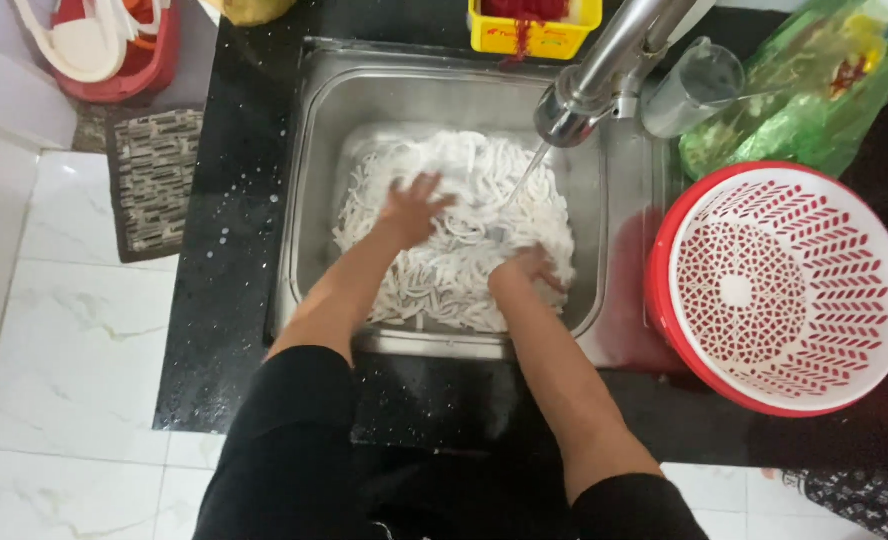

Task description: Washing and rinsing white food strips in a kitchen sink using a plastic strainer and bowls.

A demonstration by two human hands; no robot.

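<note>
Both hands in a steel sink [314,200], working a mass of white strips [464,230] under running water

The left hand [414,208] lies flat on the upper left of the white strips, fingers spread, grip open. The right hand [526,268] is pressed into the strips at lower right, fingers curled into them; whether its grip holds any cannot be told. The strips fill the sink's basin. A thin stream falls from the metal tap [604,75] onto the strips between the hands. On the black counter [219,300] right of the sink sits a white perforated strainer [784,290] inside a red bowl [664,300]. A yellow basket [534,35] stands behind the sink
</note>
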